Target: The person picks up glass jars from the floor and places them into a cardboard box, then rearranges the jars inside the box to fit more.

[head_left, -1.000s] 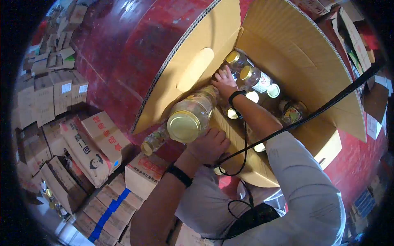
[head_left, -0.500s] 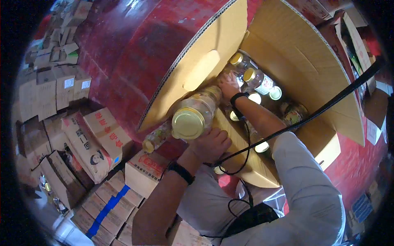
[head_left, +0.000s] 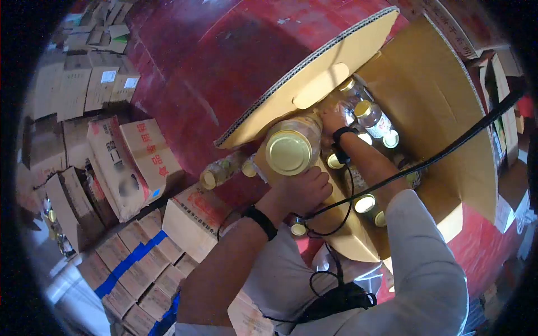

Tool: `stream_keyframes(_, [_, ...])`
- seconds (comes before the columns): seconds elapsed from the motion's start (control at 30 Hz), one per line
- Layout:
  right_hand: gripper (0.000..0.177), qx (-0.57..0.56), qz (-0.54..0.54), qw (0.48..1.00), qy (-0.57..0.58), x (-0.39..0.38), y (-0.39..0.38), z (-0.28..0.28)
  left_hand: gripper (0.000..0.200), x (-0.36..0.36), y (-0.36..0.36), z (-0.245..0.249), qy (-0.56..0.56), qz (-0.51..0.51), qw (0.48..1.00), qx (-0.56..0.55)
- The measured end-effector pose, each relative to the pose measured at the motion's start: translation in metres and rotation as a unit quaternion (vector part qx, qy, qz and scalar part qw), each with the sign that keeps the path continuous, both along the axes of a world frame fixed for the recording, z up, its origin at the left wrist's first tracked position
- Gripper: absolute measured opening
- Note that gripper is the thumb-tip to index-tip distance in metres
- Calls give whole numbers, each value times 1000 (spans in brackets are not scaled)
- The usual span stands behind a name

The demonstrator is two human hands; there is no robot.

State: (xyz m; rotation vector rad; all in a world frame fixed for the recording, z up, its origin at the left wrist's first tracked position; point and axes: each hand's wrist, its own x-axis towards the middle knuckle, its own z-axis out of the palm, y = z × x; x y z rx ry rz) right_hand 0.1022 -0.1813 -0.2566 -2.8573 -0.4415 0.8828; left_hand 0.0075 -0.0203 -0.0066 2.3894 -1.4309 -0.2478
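Observation:
A large clear jar with a gold lid (head_left: 288, 152) stands out over the near edge of a big open cardboard box (head_left: 431, 78). My left hand (head_left: 305, 193) is closed at the jar's lower side, with fingers curled against it. My right hand (head_left: 335, 116) reaches inside the box among jars, near a clear jar (head_left: 350, 87); its fingers are partly hidden and blurred. Beside it lies a labelled jar with a gold lid (head_left: 372, 117). Several more gold-lidded jars sit deeper in the box, one of them (head_left: 365, 203) below my right forearm.
A black cable (head_left: 443, 154) crosses over the box. Two smaller jars, one at the left (head_left: 216, 172), lie on the red floor (head_left: 185, 73). Printed cartons (head_left: 148, 148) and taped cartons (head_left: 140, 263) fill the left side. A black pouch (head_left: 336, 305) lies at my lap.
The view has shifted, so the box and jars appear farther right. A second small jar on the floor now shows beside the large jar. Both hands keep much the same places.

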Motion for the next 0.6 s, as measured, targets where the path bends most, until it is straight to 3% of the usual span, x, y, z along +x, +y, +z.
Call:
stream_keyframes(0.3, [78,-36,92,993,68,16,-13,34,13,0,-3,-5,-45,-1,999,-12])
stream_keyframes(0.4, [71,105,-33,986,128,22,-13,44,14,1,-2,-3,-31,-5,999,-15])
stream_keyframes(0.43, [63,4,67,987,146,26,-9,62,14,0,-3,-4,-20,-3,1000,-19])
stream_keyframes(0.5, [55,-99,164,968,160,22,-12,68,14,-1,-2,-9,-19,-7,1000,-12])
stream_keyframes(0.57, [40,7,123,988,90,8,-24,31,14,0,-2,-9,-18,-8,1000,-1])
stream_keyframes(0.6, [40,7,126,988,90,7,-25,27,14,1,-1,-6,-21,-11,1000,-2])
